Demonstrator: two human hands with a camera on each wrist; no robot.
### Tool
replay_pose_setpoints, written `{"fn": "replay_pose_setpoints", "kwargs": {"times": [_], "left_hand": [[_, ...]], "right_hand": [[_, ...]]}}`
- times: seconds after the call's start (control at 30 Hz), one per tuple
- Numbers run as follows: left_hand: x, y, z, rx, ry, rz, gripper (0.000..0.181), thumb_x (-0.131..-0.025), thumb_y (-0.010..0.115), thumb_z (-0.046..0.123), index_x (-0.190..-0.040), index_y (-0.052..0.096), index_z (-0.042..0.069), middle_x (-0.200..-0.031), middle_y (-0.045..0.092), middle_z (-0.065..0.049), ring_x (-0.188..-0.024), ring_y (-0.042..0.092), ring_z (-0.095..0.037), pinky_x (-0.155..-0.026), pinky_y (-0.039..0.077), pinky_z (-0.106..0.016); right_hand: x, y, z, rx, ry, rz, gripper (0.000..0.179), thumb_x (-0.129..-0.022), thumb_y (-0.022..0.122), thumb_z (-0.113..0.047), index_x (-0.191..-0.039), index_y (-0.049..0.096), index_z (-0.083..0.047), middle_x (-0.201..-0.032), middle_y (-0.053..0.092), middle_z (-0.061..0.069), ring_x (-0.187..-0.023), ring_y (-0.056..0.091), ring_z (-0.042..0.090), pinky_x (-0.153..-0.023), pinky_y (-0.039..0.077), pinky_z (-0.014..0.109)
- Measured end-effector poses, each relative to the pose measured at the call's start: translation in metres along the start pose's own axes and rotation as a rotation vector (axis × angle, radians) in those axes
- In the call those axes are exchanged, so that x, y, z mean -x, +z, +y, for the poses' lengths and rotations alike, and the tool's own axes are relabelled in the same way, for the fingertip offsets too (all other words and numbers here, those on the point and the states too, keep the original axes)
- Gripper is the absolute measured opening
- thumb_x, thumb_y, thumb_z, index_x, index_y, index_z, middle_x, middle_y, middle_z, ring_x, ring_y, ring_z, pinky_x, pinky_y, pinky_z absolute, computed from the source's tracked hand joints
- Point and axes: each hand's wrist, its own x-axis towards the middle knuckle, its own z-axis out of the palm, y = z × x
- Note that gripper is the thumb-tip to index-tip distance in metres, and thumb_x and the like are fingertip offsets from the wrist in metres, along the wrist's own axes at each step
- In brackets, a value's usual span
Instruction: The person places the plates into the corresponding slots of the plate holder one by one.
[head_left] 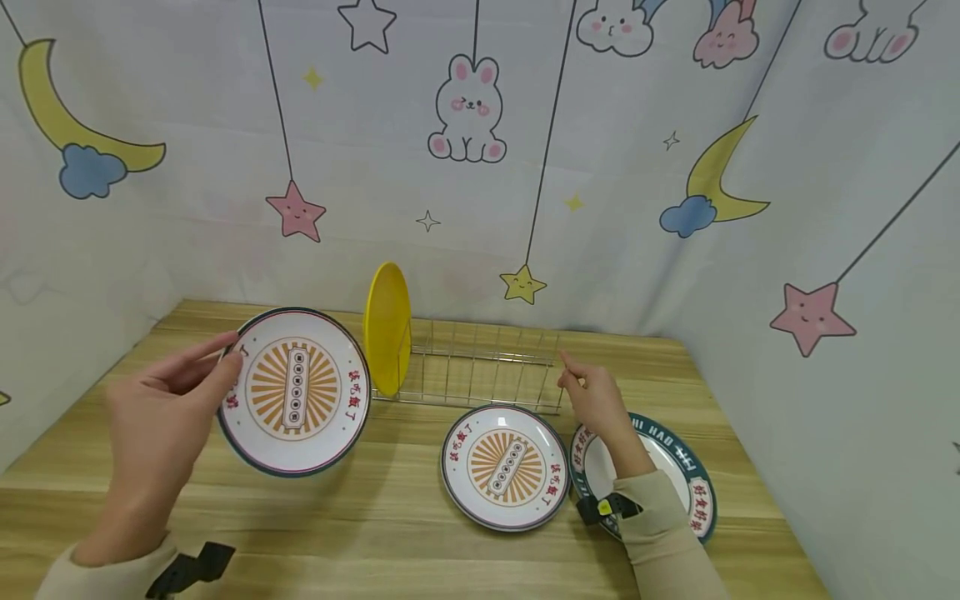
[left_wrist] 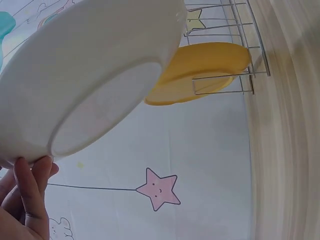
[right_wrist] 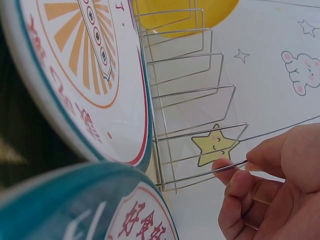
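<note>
My left hand [head_left: 161, 425] grips a white plate [head_left: 296, 392] by its left edge, thumb on the front and fingers behind. The plate is raised and tilted, its orange sunburst print toward the head camera; the left wrist view shows its plain white underside [left_wrist: 90, 75]. To its right, a yellow plate [head_left: 387, 329] stands upright in the left end of a wire dish rack [head_left: 480, 357]. At the rack's right end, my right hand [head_left: 597, 400] pinches the end wire between thumb and forefinger, as the right wrist view shows.
In front of the rack lies a second sunburst plate [head_left: 506, 468] on the wooden table [head_left: 360, 533]. Beside it, partly under my right forearm, is a larger plate with a teal rim [head_left: 701, 475]. A printed cloth [head_left: 375, 167] hangs behind the table.
</note>
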Motion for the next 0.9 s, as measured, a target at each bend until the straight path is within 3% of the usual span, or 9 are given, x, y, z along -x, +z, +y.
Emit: {"fn": "replay_pose_setpoints", "kwargs": {"times": [0.17, 0.53, 0.77, 0.9], "left_hand": [[-0.002, 0.001, 0.01, 0.15, 0.003, 0.046, 0.031, -0.08, 0.082, 0.006, -0.11, 0.076, 0.002, -0.078, 0.075, 0.002, -0.067, 0.07, -0.007, -0.055, 0.054, -0.014], [-0.004, 0.007, 0.023, 0.261, 0.106, 0.09, 0.031, -0.077, 0.084, 0.002, -0.105, 0.075, -0.004, -0.083, 0.075, -0.002, -0.07, 0.071, -0.011, -0.058, 0.055, -0.015], [-0.006, 0.023, 0.025, 0.078, 0.245, 0.108, 0.026, -0.081, 0.081, 0.005, -0.105, 0.076, -0.002, -0.09, 0.074, 0.002, -0.072, 0.07, -0.008, -0.063, 0.055, -0.015], [-0.007, 0.034, 0.024, 0.041, 0.285, 0.116, 0.024, -0.081, 0.082, 0.009, -0.103, 0.077, -0.001, -0.089, 0.073, 0.002, -0.073, 0.07, -0.009, -0.063, 0.055, -0.015]], "right_hand": [[0.0, -0.001, 0.0, -0.003, 0.004, 0.003, 0.041, -0.106, 0.046, -0.015, -0.146, 0.047, -0.008, -0.102, 0.071, 0.012, -0.039, 0.026, 0.009, -0.035, 0.028, 0.022], [0.0, -0.001, 0.0, -0.002, 0.01, 0.008, 0.041, -0.105, 0.047, -0.015, -0.146, 0.048, -0.011, -0.105, 0.07, 0.016, -0.04, 0.027, 0.008, -0.036, 0.028, 0.022], [-0.001, -0.001, 0.001, -0.005, 0.012, 0.013, 0.04, -0.105, 0.047, -0.016, -0.145, 0.049, -0.011, -0.103, 0.071, 0.012, -0.039, 0.027, 0.008, -0.036, 0.029, 0.022], [-0.001, 0.0, 0.001, -0.012, 0.007, 0.007, 0.04, -0.105, 0.047, -0.017, -0.145, 0.05, -0.011, -0.115, 0.069, 0.013, -0.037, 0.026, 0.007, -0.035, 0.029, 0.023]]}}
